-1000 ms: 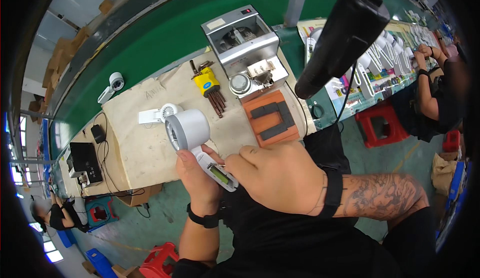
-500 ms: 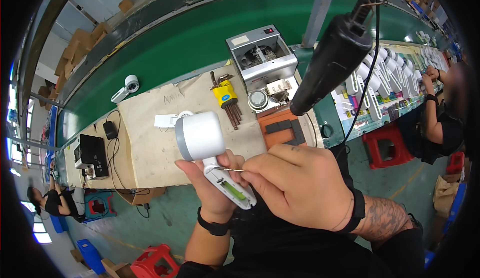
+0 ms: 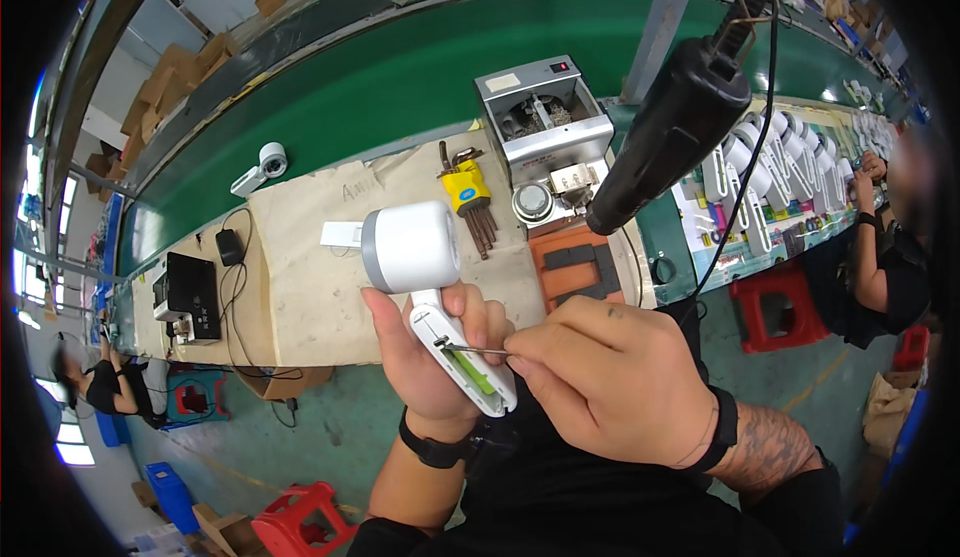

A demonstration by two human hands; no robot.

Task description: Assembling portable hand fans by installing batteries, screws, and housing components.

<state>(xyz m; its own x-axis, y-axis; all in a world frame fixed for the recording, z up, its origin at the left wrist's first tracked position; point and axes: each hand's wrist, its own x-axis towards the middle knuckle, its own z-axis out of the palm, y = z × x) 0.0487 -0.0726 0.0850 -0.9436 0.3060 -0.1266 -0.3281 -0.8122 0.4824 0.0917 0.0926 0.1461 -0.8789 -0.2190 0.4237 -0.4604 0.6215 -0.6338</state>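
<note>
A white handheld device (image 3: 425, 287) with a round, drum-shaped head and a slim handle is held low in the middle of the view, in front of the person's chest and just off the near edge of a workbench (image 3: 310, 287). The handle's cover is off, showing a green strip inside a long narrow cavity. The left hand (image 3: 425, 357) wraps the handle from behind, fingers curled around it and the thumb lying along its left side. The right hand (image 3: 610, 377) comes in from the right with fingers bunched, thumb and forefinger pinching a thin metal pin (image 3: 475, 350) whose tip touches the upper part of the open cavity. The air around both hands is free, with floor showing below the bench edge on the left. Behind the device, the bench is covered in tan paper; a yellow-handled hex key set (image 3: 468, 195) lies just past the head, and an orange tray (image 3: 578, 272) sits at the bench's right near corner. Beyond them stands a grey metal machine box (image 3: 540, 122), touching the far edge beside a green conveyor belt (image 3: 400, 87). A black electric screwdriver (image 3: 675, 127) hangs from above, its tip over the tray, well clear of the hands. A small black monitor (image 3: 190, 292) sits at the bench's left end. Another person (image 3: 885, 247) works far right.
</note>
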